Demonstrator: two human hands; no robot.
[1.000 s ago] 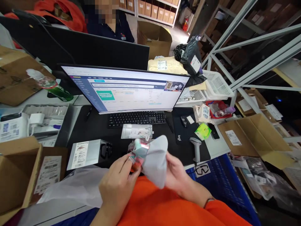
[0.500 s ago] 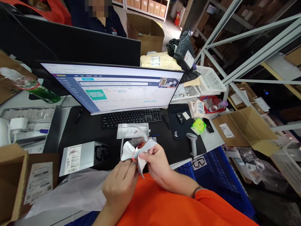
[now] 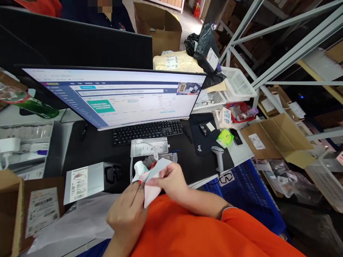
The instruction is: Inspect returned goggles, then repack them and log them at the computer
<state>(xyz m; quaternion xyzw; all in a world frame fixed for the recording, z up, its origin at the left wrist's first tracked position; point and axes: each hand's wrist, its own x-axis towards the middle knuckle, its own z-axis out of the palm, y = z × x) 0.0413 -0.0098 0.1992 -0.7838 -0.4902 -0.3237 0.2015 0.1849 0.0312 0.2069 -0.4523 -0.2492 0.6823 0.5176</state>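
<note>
Between my hands, low over the desk, is a thin white cloth (image 3: 155,185), folded and standing up in a point. My right hand (image 3: 173,182) pinches its upper right part between thumb and fingers. My left hand (image 3: 127,208) is closed at its left side, back of the hand towards me; a small reddish piece shows at its fingertips, its kind hidden by cloth and fingers. Just beyond lie an open silvery-white box (image 3: 150,147) and a crumpled clear plastic bag (image 3: 167,157). Left of my hands rests a carton with a glasses label (image 3: 84,184), dark glasses showing at its end.
A monitor (image 3: 128,98) and keyboard (image 3: 147,131) stand ahead. To the right are a mouse (image 3: 203,129), a barcode scanner (image 3: 218,157) and a green packet (image 3: 225,138). A white plastic bag (image 3: 80,217) and open carton (image 3: 10,210) lie left. A person sits behind the monitors.
Both hands have shifted slightly left with the cloth. The cloth now hangs as a broader flat sheet in front of the reddish piece, covering more of it. The view has turned a little.
</note>
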